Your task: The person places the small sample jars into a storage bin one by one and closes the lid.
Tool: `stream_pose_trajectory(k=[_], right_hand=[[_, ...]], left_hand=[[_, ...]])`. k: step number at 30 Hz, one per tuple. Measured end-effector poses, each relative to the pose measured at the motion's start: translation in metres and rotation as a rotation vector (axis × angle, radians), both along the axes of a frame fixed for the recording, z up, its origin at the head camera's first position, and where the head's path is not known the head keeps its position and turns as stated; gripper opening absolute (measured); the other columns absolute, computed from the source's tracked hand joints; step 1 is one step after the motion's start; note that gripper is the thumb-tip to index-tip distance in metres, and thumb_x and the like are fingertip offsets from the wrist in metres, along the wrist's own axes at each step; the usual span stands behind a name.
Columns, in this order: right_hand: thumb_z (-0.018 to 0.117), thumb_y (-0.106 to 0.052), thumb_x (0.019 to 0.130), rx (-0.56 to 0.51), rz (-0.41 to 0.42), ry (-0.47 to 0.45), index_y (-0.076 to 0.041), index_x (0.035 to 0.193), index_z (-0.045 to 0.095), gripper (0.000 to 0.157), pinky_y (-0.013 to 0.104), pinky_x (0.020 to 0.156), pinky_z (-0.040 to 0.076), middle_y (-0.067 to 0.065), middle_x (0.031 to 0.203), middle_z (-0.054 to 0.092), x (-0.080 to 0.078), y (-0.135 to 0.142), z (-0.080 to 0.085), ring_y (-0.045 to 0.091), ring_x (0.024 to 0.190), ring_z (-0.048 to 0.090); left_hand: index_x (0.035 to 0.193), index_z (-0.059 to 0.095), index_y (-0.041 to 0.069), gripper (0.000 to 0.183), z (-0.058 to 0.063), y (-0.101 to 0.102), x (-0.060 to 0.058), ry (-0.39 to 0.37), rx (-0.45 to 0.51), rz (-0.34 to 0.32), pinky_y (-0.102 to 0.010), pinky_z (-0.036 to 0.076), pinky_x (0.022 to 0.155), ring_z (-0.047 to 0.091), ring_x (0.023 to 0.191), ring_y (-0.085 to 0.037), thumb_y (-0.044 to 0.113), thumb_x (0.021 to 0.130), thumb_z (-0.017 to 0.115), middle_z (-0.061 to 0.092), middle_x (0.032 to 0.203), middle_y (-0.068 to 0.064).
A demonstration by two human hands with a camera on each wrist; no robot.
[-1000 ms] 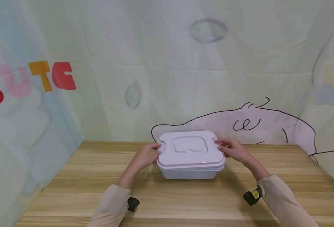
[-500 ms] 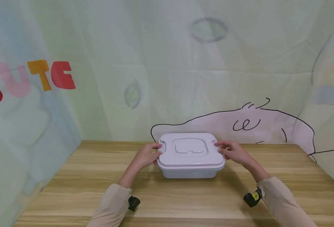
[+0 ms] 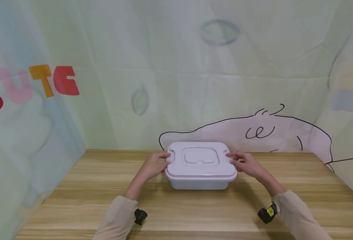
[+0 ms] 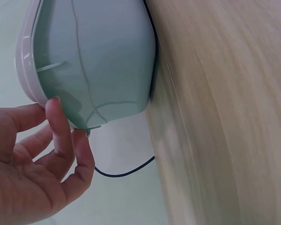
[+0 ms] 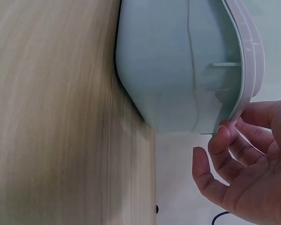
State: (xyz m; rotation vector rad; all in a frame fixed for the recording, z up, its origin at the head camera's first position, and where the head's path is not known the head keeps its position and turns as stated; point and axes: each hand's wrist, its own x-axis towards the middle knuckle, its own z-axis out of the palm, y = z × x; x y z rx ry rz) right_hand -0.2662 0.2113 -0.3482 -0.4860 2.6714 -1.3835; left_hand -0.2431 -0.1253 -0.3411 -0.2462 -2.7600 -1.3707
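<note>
A white plastic storage box (image 3: 199, 184) stands on the wooden table, its long side toward me. Its white lid (image 3: 200, 168) lies level on top, with a raised rounded rectangle in the middle and a recess at either end. My left hand (image 3: 155, 165) pinches the lid at its left end, thumb above and fingers curled beneath the rim, as the left wrist view shows. At the right end my right hand (image 3: 248, 164) holds the lid the same way, with curled fingertips under the rim in the right wrist view. What the box contains is hidden.
The wooden table (image 3: 119, 213) runs back to a printed cloth backdrop (image 3: 176, 83) close behind the box. Coloured letters (image 3: 46, 80) are printed on the left side cloth. A small black wrist camera (image 3: 267, 213) is strapped at each sleeve.
The lid was tilted, its back edge raised; it has come down level onto the box. Both hands have lowered slightly with it and keep their hold at the two ends.
</note>
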Motion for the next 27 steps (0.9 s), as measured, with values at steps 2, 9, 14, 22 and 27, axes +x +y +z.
stream_pose_trajectory(k=[2, 9, 14, 22, 27], right_hand=[[0.054, -0.011, 0.091, 0.002, 0.007, 0.008, 0.003, 0.123, 0.053, 0.035, 0.029, 0.060, 0.050, 0.008, 0.080, 0.052, 0.000, 0.000, 0.000, 0.019, 0.065, 0.048], [0.053, -0.022, 0.092, -0.067, 0.048, -0.065, 0.005, 0.129, 0.044, 0.046, 0.033, 0.068, 0.052, 0.010, 0.086, 0.054, -0.003, 0.017, 0.002, 0.015, 0.067, 0.050], [0.051, -0.028, 0.093, -0.089, 0.014, -0.084, 0.004, 0.134, 0.038, 0.053, 0.042, 0.078, 0.051, 0.013, 0.099, 0.056, 0.003, 0.034, 0.009, 0.020, 0.077, 0.057], [0.047, -0.033, 0.095, -0.087, 0.014, -0.047, -0.001, 0.139, 0.033, 0.056, 0.041, 0.082, 0.050, 0.028, 0.128, 0.045, 0.012, 0.051, 0.017, 0.022, 0.097, 0.057], [0.045, -0.031, 0.096, -0.111, 0.020, -0.041, 0.000, 0.139, 0.030, 0.055, 0.039, 0.083, 0.050, 0.029, 0.130, 0.042, 0.013, 0.059, 0.018, 0.018, 0.099, 0.057]], left_hand=[[0.117, 0.058, -0.003, 0.032, -0.001, -0.001, 0.000, 0.002, 0.003, -0.002, -0.028, 0.051, 0.053, 0.057, 0.055, -0.014, 0.005, 0.086, 0.060, 0.059, 0.115, -0.019], [0.122, 0.054, -0.001, 0.035, -0.005, -0.014, 0.001, 0.064, -0.015, -0.048, -0.036, 0.052, 0.075, 0.057, 0.098, -0.030, 0.014, 0.091, 0.054, 0.056, 0.121, -0.020], [0.128, 0.050, 0.003, 0.041, -0.003, -0.028, 0.006, 0.049, 0.056, -0.020, -0.038, 0.050, 0.078, 0.053, 0.105, -0.032, 0.021, 0.092, 0.054, 0.053, 0.125, -0.018], [0.131, 0.045, 0.004, 0.046, -0.001, -0.047, 0.019, 0.060, 0.148, -0.007, -0.044, 0.044, 0.092, 0.047, 0.116, -0.032, 0.026, 0.092, 0.054, 0.050, 0.129, -0.018], [0.133, 0.043, 0.003, 0.048, -0.001, -0.053, 0.025, 0.053, 0.181, -0.027, -0.045, 0.043, 0.094, 0.047, 0.117, -0.033, 0.026, 0.092, 0.053, 0.048, 0.130, -0.018]])
